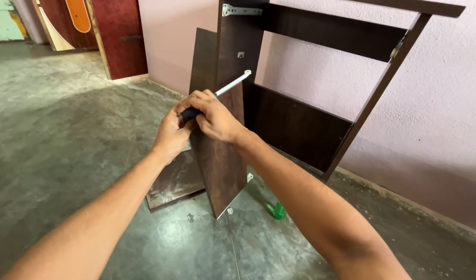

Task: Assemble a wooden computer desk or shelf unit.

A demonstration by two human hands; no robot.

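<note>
Floor of bare grey concrete is carrying everything here. Leaning against the pink wall, a dark wooden frame is standing with metal brackets at its corners, so it is staying upright without support. In front of it a loose brown panel is standing on edge, its lower corner resting on the floor, with a second board lying flat beside it. Both hands are meeting at the panel's upper edge: the left hand is curled shut around the dark handle of a screwdriver, and the right hand is closing over the same handle from above, probably to steady it. The white shaft is pointing up and right from the hands, its tip just reaching the frame's upright. A small green object is lying on the floor near the panel's foot, well below the hands.
</note>
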